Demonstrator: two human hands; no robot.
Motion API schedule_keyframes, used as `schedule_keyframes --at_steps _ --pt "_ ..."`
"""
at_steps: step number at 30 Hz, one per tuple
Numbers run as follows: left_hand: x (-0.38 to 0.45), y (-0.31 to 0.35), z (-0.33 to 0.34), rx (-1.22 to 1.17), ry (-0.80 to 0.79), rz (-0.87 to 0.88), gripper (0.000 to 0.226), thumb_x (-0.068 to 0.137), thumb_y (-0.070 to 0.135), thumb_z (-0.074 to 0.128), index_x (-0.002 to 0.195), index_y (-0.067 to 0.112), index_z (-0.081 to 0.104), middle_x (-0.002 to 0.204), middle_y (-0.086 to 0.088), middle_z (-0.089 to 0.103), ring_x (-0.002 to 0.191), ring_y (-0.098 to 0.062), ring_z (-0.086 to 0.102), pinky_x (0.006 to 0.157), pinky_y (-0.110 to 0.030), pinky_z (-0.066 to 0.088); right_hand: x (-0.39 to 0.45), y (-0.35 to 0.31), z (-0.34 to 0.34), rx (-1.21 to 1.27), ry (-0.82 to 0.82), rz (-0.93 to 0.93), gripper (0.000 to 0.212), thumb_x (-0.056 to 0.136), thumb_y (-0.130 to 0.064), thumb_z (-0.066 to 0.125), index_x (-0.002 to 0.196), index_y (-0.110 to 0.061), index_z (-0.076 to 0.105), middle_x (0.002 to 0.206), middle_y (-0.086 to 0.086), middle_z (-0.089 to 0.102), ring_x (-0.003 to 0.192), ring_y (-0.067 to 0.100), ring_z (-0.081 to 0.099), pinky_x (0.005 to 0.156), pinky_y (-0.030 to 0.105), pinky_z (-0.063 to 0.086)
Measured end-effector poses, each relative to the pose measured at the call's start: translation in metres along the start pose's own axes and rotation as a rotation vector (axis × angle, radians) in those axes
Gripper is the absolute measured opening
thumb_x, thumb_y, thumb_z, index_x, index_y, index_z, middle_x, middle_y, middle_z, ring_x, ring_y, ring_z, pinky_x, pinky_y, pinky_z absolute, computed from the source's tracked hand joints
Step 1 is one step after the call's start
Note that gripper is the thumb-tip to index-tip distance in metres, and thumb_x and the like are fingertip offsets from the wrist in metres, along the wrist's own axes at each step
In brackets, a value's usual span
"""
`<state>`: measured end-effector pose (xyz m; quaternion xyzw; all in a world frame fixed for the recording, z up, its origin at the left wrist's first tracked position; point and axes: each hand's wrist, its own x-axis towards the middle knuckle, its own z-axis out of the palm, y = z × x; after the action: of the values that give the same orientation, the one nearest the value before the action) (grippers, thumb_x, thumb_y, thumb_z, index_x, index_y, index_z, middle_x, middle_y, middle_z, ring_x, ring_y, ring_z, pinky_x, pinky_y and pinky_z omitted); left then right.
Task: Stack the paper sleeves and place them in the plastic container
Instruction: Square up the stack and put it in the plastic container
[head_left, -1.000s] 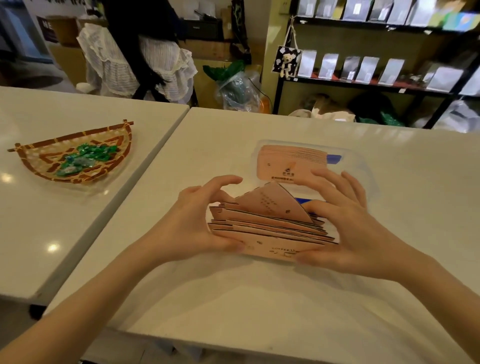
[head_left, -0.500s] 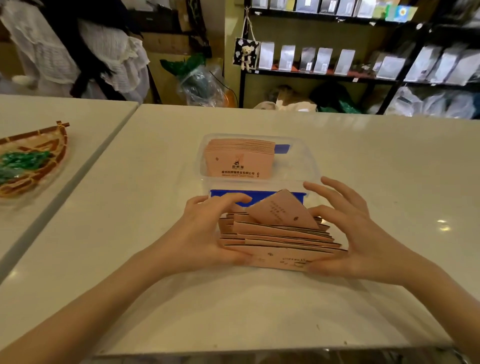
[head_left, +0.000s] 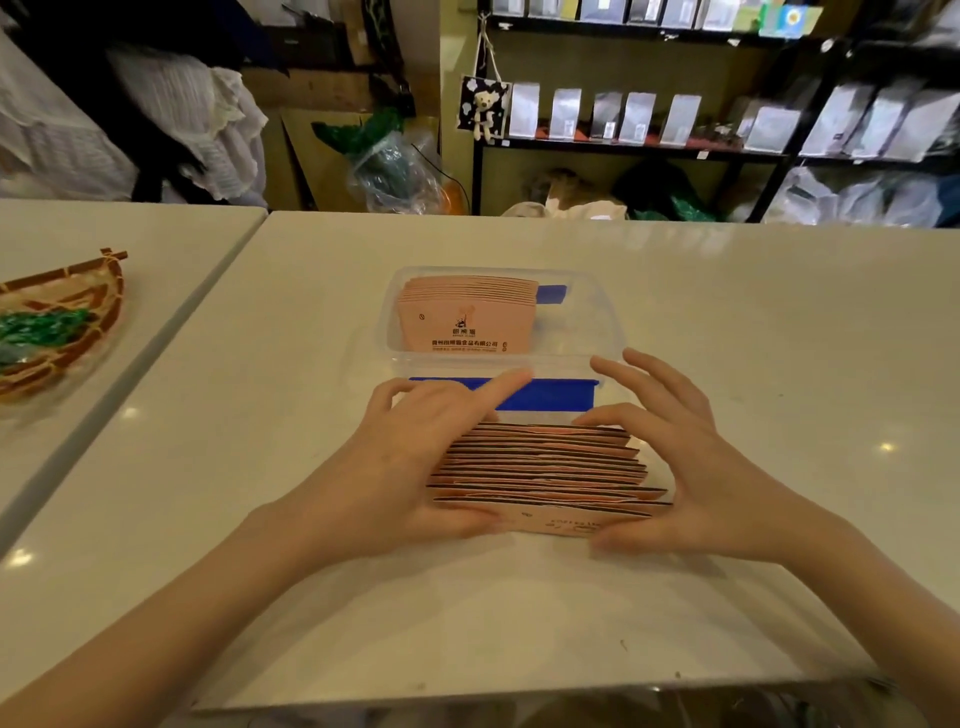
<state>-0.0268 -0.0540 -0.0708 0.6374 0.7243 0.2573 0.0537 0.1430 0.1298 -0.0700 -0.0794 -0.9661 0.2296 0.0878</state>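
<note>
A fanned stack of pink paper sleeves lies on the white table, just in front of a clear plastic container with a blue clip. My left hand grips the stack's left end, thumb underneath at the front. My right hand presses the right end, fingers spread. Inside the container, on its left side, a second stack of pink sleeves leans upright with printed text facing me.
A woven basket with green wrapped sweets sits on the neighbouring table at the left. Beyond the far table edge stand black shelves with silver pouches, a plastic bag, and a person in white and black clothing at the back left.
The sleeve that stuck up crooked from the top of the stack now lies flat with the others. The camera has tilted and shifted, so the basket sits further left.
</note>
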Motion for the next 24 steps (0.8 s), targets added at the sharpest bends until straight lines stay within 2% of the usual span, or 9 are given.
schedule_keyframes --at_steps 2,4,10,13,16,19,21,22,24 --pt "-0.001 -0.004 0.003 0.091 -0.013 0.036 0.074 0.069 0.062 0.052 0.133 0.043 0.020 0.123 0.012 0.050 0.118 0.002 0.031 0.102 -0.030 0.017 -0.001 0.002 0.000 -0.004 0.018 0.002 0.071 0.052 -0.069 0.063 0.115 -0.047 0.039 0.148 -0.021 0.009 0.136 0.000 -0.012 0.109 0.031 0.005" --pt "-0.004 -0.010 0.005 0.118 -0.020 0.043 0.066 0.072 0.063 0.049 0.130 0.039 0.028 0.125 0.011 0.050 0.122 -0.001 0.031 0.102 -0.031 0.018 -0.002 0.004 0.001 -0.006 0.038 -0.001 0.069 0.053 -0.068 0.064 0.114 -0.046 0.042 0.148 -0.022 0.011 0.136 0.000 -0.010 0.108 0.029 0.005" --pt "-0.016 -0.024 0.006 0.061 0.028 0.027 0.065 0.073 0.060 0.052 0.131 0.039 0.031 0.126 0.015 0.047 0.120 -0.001 0.035 0.100 -0.028 0.028 -0.009 0.015 0.006 0.074 0.114 0.050 0.064 0.049 -0.068 0.066 0.106 -0.044 0.046 0.144 -0.028 0.018 0.136 0.000 0.000 0.107 0.029 0.015" --pt "-0.021 -0.026 0.007 -0.087 0.031 -0.059 0.069 0.071 0.060 0.053 0.131 0.043 0.025 0.125 0.028 0.044 0.118 0.006 0.037 0.095 -0.016 0.033 -0.010 0.016 0.008 0.144 0.116 0.107 0.068 0.043 -0.068 0.069 0.104 -0.048 0.045 0.134 -0.038 0.022 0.129 -0.004 0.011 0.097 0.012 0.022" --pt "-0.024 -0.024 0.013 -0.376 -0.002 -0.168 0.074 0.068 0.053 0.059 0.131 0.045 0.019 0.125 0.035 0.042 0.116 0.008 0.042 0.087 -0.004 0.037 -0.011 0.014 0.012 0.288 0.110 0.168 0.066 0.043 -0.060 0.072 0.102 -0.051 0.046 0.122 -0.039 0.034 0.121 -0.009 0.025 0.088 -0.001 0.029" --pt "-0.022 -0.017 0.020 -0.532 -0.007 -0.227 0.077 0.068 0.048 0.063 0.129 0.044 0.016 0.120 0.043 0.042 0.112 0.010 0.046 0.081 -0.003 0.040 -0.011 0.010 0.018 0.506 0.074 0.254 0.067 0.043 -0.050 0.078 0.102 -0.051 0.047 0.110 -0.034 0.042 0.107 -0.012 0.042 0.079 0.003 0.040" --pt "-0.020 -0.014 0.022 -0.644 0.008 -0.283 0.083 0.066 0.042 0.066 0.126 0.049 0.010 0.117 0.036 0.049 0.111 0.009 0.047 0.083 -0.008 0.045 -0.010 0.006 0.023 0.593 0.049 0.287 0.068 0.046 -0.040 0.084 0.103 -0.049 0.046 0.112 -0.025 0.043 0.098 -0.013 0.048 0.073 0.008 0.046" --pt "-0.019 -0.013 0.024 -0.675 0.017 -0.305 0.087 0.065 0.041 0.069 0.127 0.050 0.008 0.117 0.032 0.050 0.112 0.007 0.048 0.086 -0.011 0.046 -0.010 0.005 0.025 0.617 0.046 0.298 0.068 0.049 -0.035 0.085 0.103 -0.049 0.045 0.115 -0.021 0.042 0.097 -0.012 0.050 0.072 0.009 0.048" --pt "-0.017 -0.012 0.028 -0.688 0.028 -0.329 0.091 0.064 0.044 0.071 0.125 0.054 0.005 0.116 0.036 0.048 0.112 0.006 0.048 0.088 -0.015 0.047 -0.007 0.002 0.029 0.646 0.058 0.310 0.069 0.052 -0.031 0.084 0.102 -0.051 0.042 0.118 -0.020 0.040 0.103 -0.004 0.052 0.077 0.011 0.049"
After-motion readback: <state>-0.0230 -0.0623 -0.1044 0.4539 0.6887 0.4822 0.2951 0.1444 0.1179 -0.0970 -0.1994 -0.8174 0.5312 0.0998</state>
